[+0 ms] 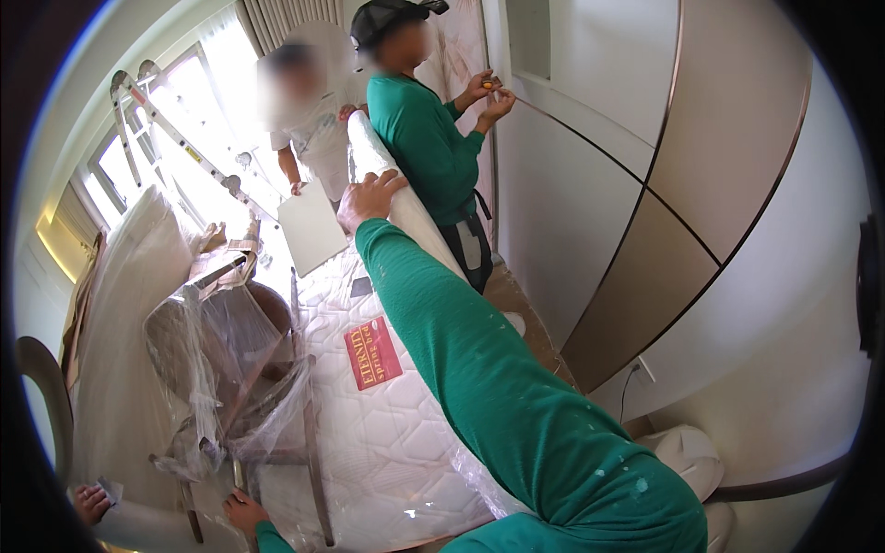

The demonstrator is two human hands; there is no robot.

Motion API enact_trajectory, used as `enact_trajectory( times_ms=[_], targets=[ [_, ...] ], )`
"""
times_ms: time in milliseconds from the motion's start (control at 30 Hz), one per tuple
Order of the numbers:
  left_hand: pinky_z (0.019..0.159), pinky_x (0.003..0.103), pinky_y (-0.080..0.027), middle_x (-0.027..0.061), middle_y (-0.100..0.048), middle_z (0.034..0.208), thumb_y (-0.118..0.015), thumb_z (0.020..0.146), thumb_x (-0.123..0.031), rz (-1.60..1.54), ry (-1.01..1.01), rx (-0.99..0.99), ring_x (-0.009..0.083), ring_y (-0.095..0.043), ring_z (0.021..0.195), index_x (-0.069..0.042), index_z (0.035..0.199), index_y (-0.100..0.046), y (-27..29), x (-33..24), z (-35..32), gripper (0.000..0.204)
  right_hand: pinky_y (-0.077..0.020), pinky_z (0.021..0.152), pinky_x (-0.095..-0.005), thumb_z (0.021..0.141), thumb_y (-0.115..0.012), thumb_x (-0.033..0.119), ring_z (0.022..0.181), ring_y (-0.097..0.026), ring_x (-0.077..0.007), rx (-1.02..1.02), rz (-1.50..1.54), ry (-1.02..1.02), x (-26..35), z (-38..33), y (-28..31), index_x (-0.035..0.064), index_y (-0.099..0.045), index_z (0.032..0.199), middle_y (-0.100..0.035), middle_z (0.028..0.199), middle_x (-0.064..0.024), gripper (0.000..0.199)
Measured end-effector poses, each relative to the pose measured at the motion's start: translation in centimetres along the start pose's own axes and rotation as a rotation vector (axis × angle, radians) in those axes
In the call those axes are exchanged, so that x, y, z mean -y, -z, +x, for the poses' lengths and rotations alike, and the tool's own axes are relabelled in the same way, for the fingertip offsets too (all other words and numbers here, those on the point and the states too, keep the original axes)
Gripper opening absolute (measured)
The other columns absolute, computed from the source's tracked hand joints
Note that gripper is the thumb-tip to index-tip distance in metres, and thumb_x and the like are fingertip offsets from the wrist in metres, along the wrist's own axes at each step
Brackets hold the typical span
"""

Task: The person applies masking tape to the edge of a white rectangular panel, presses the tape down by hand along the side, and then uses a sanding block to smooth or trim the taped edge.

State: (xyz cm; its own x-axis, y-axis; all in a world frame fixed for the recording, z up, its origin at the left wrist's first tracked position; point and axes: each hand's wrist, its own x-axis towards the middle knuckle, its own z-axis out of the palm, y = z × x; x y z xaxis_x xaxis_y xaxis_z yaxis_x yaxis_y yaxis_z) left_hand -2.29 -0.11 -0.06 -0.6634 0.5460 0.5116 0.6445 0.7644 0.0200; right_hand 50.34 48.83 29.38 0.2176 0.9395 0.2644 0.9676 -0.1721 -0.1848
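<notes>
A white quilted mattress (396, 442) in clear plastic runs away from me through the middle, with a red label (372, 353) on its face. My right arm reaches along it, and my right hand (371, 197) is closed over its long plastic-covered edge. At the lower left, my left hand (244, 512) has its fingers curled at the leg of a plastic-wrapped wooden chair (263, 318). The chair has a rounded back and several legs, with loose film hanging around it.
A person in white (318, 138) touches the mattress's far end and holds a pale panel (311, 228). A person in green (419, 166) handles a measuring tape at the wall panels (608, 258). A stepladder (175, 134) stands far left. Another hand (90, 504) shows lower left.
</notes>
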Motion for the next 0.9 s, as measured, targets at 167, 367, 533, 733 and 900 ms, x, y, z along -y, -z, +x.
enact_trajectory(
  times_ms=[167, 367, 533, 733, 900],
  targets=[
    [0.08, 0.058, -0.05, 0.0217, -0.063, 0.107, -0.04, 0.111, -0.047, 0.023, -0.044, -0.048, 0.0441, -0.063, 0.096, 0.0, 0.104, -0.068, 0.3, -0.7, 0.0, 0.056, -0.0171, 0.114, -0.0759, 0.101, -0.05, 0.044, 0.149, -0.03, -0.0514, 0.025, -0.013, 0.007, -0.1, 0.1, 0.0, 0.0223, -0.067, 0.143, -0.051, 0.158, -0.0112, 0.05],
    [0.078, 0.057, -0.05, 0.0203, -0.064, 0.103, -0.046, 0.108, -0.045, 0.038, -0.047, -0.112, 0.0429, -0.063, 0.096, -0.002, 0.099, -0.069, 0.4, -0.1, 0.3, 0.049, -0.0203, 0.115, -0.0751, 0.091, -0.06, 0.038, 0.144, -0.038, -0.0518, -0.009, 0.014, 0.026, 0.3, 0.0, -0.1, 0.0237, -0.069, 0.139, -0.057, 0.153, -0.0097, 0.051],
    [0.078, 0.056, -0.05, 0.0189, -0.066, 0.104, -0.045, 0.108, -0.047, 0.042, -0.043, -0.125, 0.0423, -0.063, 0.097, -0.003, 0.099, -0.07, 1.6, -1.1, -0.6, 0.052, -0.0223, 0.114, -0.0748, 0.086, -0.065, 0.042, 0.144, -0.04, -0.0497, 0.003, -0.008, 0.041, 0.4, -0.6, 0.1, 0.0236, -0.069, 0.14, -0.058, 0.151, -0.0077, 0.057],
    [0.081, 0.056, -0.051, 0.0196, -0.067, 0.105, -0.044, 0.109, -0.047, 0.0, -0.059, -0.104, 0.0424, -0.064, 0.099, -0.002, 0.102, -0.072, 0.9, -1.4, -0.1, 0.053, -0.0207, 0.112, -0.0759, 0.085, -0.065, 0.043, 0.143, -0.039, -0.0512, 0.034, 0.016, 0.068, -0.6, -0.3, 0.4, 0.0215, -0.07, 0.138, -0.056, 0.152, -0.0079, 0.057],
    [0.082, 0.056, -0.052, 0.0185, -0.066, 0.111, -0.041, 0.11, -0.049, 0.024, -0.036, -0.066, 0.0429, -0.064, 0.1, -0.002, 0.108, -0.071, 0.0, -0.5, -0.3, 0.055, -0.0216, 0.112, -0.0776, 0.091, -0.059, 0.045, 0.145, -0.038, -0.0521, -0.019, -0.028, 0.016, 0.1, 0.4, -0.5, 0.0226, -0.068, 0.14, -0.056, 0.153, -0.0112, 0.055]
  ],
)
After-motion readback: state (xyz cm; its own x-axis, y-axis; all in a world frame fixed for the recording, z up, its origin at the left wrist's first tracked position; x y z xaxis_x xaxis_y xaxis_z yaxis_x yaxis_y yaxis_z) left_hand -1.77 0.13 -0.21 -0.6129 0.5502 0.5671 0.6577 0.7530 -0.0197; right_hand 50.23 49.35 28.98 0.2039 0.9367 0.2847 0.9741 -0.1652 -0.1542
